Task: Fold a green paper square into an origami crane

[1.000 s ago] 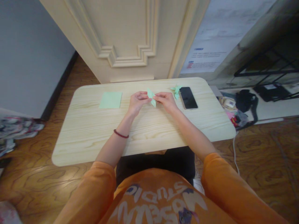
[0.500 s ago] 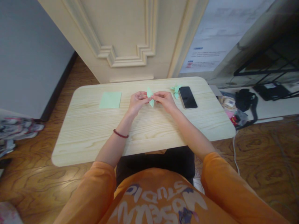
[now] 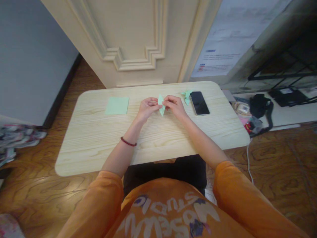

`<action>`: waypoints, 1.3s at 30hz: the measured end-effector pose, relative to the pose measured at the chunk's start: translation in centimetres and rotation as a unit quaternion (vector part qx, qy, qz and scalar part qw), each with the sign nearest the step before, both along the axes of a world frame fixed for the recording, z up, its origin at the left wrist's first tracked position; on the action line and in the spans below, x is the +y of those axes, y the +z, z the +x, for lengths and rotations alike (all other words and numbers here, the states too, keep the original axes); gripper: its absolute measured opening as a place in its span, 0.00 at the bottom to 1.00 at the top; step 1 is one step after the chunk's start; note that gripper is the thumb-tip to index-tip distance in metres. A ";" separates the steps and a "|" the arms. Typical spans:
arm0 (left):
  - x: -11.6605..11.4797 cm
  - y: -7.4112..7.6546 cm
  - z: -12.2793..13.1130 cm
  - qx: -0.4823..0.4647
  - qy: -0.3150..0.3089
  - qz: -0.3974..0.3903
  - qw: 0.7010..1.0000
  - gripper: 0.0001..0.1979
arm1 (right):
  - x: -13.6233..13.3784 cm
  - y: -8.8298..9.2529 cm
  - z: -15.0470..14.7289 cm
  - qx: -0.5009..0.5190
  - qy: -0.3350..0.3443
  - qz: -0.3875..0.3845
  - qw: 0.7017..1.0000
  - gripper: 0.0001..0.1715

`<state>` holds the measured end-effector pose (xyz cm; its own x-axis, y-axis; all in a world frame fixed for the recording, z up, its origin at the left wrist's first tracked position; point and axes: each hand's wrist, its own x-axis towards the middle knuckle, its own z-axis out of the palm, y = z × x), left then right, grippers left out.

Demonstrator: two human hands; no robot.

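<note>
A small folded piece of pale green origami paper [image 3: 161, 107], narrow and pointed at both ends, is held upright just above the table. My left hand [image 3: 148, 109] pinches it from the left between thumb and fingers. From the other side my right hand [image 3: 174, 105] grips it with closed fingertips. Part of the paper is hidden behind the fingers. Close to the right hand lies a folded green paper figure [image 3: 187, 96] with several points. Farther left on the table is a flat stack of square green paper [image 3: 117, 105].
A black smartphone [image 3: 199, 103] lies right of the paper figure. The light wooden table [image 3: 94, 138] has rounded corners and stands against a cream panelled door [image 3: 133, 36]. To the right, a low shelf [image 3: 287, 114] holds a black strap and small items. A white cable [image 3: 249, 162] hangs down there.
The folded paper has shifted slightly right and turned a little between my fingers. My left hand has moved slightly right with it, and my right fingers have changed their grip.
</note>
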<state>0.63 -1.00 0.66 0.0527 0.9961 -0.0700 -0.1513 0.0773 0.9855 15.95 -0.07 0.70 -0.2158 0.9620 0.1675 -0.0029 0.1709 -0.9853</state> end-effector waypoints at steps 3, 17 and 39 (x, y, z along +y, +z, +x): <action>0.0 -0.1 0.0 -0.003 -0.003 -0.002 1.000 0.21 | 0.0 -0.2 -0.1 -0.001 -0.014 0.011 1.000 0.12; 0.4 -0.8 -0.1 -0.022 0.016 -0.015 1.000 0.19 | 0.2 -0.5 0.0 -0.003 0.024 0.010 1.000 0.21; 0.8 -1.1 -0.5 -0.103 0.055 -0.034 0.993 0.18 | 0.3 -0.7 -0.1 0.031 0.088 -0.082 0.992 0.19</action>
<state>0.14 -0.23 -0.42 -0.0360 0.9901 -0.1357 -0.3609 0.1138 0.9256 15.85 0.26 0.03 -0.3763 0.9260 0.0291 -0.0801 -0.0012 -0.9968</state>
